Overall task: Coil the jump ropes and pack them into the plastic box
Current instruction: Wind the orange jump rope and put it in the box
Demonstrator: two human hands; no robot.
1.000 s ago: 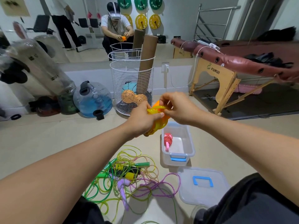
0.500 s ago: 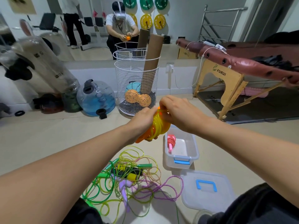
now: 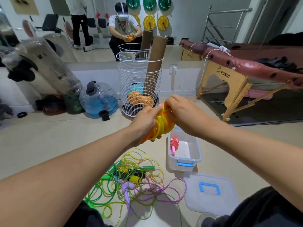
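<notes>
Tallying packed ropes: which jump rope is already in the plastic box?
The pink jump rope, coiled in the plastic box; the yellow-orange one is in hand, the rest lie tangled on the floor.

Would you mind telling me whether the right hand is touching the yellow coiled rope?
Touching. In the head view the right hand has its fingers pinched onto the top of the yellow coiled rope, which the left hand grips from the other side.
</notes>
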